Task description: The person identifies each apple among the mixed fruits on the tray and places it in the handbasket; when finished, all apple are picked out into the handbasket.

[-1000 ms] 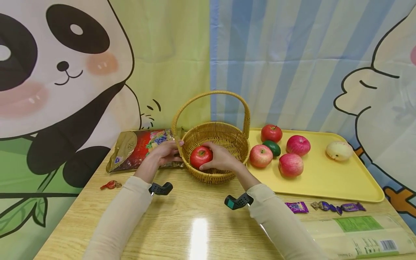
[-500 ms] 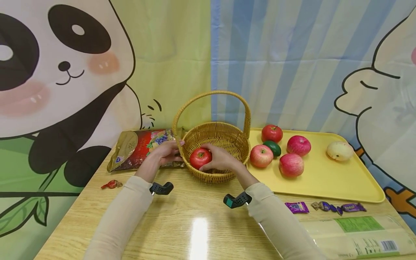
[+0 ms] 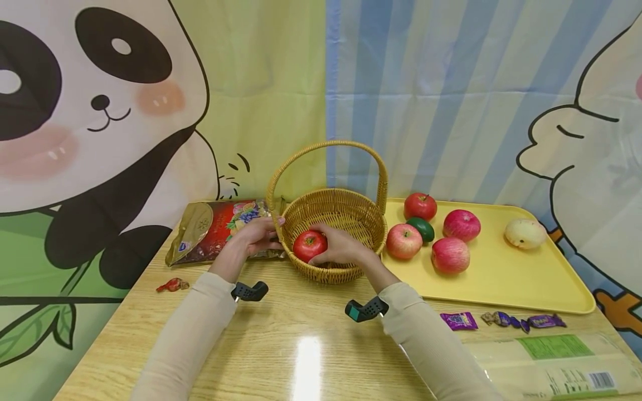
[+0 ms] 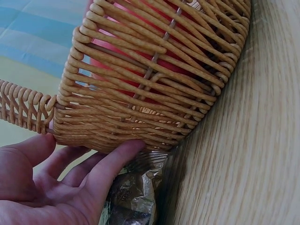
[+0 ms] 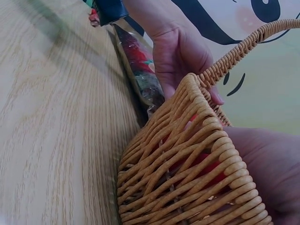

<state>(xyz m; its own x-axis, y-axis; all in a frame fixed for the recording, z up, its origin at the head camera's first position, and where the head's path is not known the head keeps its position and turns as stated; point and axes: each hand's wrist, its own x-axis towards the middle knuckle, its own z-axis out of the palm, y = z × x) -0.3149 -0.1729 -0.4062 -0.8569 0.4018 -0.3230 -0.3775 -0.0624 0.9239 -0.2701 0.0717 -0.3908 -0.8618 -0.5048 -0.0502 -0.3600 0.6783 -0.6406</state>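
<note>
Head view shows my right hand [image 3: 341,245] gripping the round red apple [image 3: 309,245] inside the woven wicker basket [image 3: 351,214], my flat left hand [image 3: 256,236] steadying its side, so I'd lower it gently.

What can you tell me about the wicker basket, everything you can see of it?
The wicker basket is round, woven of tan cane, with one tall arched handle standing upright. It sits on the wooden table between a foil snack bag and a yellow tray. The left hand rests against its outer wall by the handle's base; the right hand reaches inside, holding a red apple within the rim.
</note>
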